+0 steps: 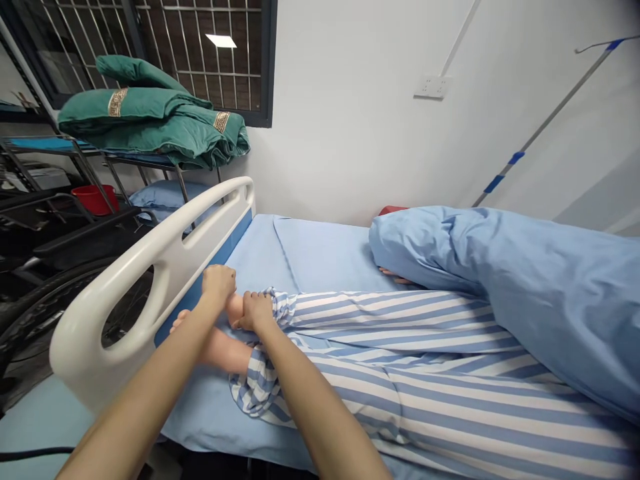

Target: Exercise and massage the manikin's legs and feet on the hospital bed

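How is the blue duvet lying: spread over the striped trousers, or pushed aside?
Pushed aside: the blue duvet is bunched along the side of the bed, and the striped trousers lie uncovered.

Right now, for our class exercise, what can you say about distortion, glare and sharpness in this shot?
Head view: wide-angle distortion bows the bed rail; a small glare patch shows on the window; the left hand and right hand look sharp, without obvious blur.
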Demonstrator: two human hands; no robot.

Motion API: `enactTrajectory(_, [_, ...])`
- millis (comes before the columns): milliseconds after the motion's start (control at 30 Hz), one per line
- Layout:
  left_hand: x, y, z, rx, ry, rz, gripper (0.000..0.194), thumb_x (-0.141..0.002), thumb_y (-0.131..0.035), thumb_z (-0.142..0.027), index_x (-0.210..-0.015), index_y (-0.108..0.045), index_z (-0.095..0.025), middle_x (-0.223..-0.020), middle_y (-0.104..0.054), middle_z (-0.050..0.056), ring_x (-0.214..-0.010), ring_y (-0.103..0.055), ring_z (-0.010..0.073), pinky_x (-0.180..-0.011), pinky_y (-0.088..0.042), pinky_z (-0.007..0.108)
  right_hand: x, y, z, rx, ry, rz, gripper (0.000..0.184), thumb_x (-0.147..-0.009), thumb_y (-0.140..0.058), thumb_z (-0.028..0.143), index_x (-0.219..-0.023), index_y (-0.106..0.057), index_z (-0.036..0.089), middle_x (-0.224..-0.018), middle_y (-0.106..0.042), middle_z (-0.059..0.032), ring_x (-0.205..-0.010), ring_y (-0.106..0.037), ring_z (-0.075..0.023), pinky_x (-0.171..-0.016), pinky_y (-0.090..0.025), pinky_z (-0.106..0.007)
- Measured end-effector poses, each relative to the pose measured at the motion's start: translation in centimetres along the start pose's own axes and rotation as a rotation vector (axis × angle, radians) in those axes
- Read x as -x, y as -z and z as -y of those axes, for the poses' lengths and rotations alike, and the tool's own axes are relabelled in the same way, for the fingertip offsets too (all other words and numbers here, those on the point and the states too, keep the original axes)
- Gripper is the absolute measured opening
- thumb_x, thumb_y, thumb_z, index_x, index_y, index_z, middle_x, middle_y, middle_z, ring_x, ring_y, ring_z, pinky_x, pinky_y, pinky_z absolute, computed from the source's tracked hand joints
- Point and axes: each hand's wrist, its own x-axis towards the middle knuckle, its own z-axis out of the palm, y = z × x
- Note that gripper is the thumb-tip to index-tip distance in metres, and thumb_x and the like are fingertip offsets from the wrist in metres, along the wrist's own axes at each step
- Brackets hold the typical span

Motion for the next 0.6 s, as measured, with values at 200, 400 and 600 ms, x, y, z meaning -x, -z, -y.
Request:
enactTrajectory(200, [1.7,0.6,0.9,0.016,0.044,-0.097,0.04,-0.081,-0.028,-0.007,-0.108,-0.056,-0.005,-0.099,-0.063,0.019,-0.093,-0.061,0.0254,-0.074,-0.045,0.032,0.4,0.2,0.1,-0.003,0.017,-0.015,0.078,-0.053,-0.071,0.06,-0.112,-0.049,0.014,-0.112,-0.06,-0.0163,-0.106,-0.054,-0.0294,-0.09,-0.035,-0.041])
enactTrajectory(400, [3.9,2.3,2.1,0.0,0.013,-0.029,0.038,-0.082,-0.028,-0.006,-0.105,-0.058,-0.004,-0.098,-0.064,0.02,-0.089,-0.063,0.0245,-0.074,-0.046,0.033,0.7,0.3,0.0,-0.014,0.038,-0.025,0.078,-0.051,-0.072,0.06,-0.111,-0.05,0.014,-0.111,-0.06,-0.0163,-0.106,-0.054,-0.0301,-0.09,-0.034,-0.042])
enactTrajectory(600, [3.4,3.0,0.8,0.036,-0.022,0.085,0.03,-0.078,-0.038,-0.008,-0.083,-0.066,-0.003,-0.083,-0.066,0.022,-0.088,-0.063,0.031,-0.073,-0.044,0.043,0.6,0.2,-0.2,-0.031,0.038,-0.025,0.082,-0.047,-0.075,0.06,-0.111,-0.051,0.016,-0.111,-0.061,-0.0149,-0.105,-0.054,-0.0302,-0.091,-0.034,-0.043])
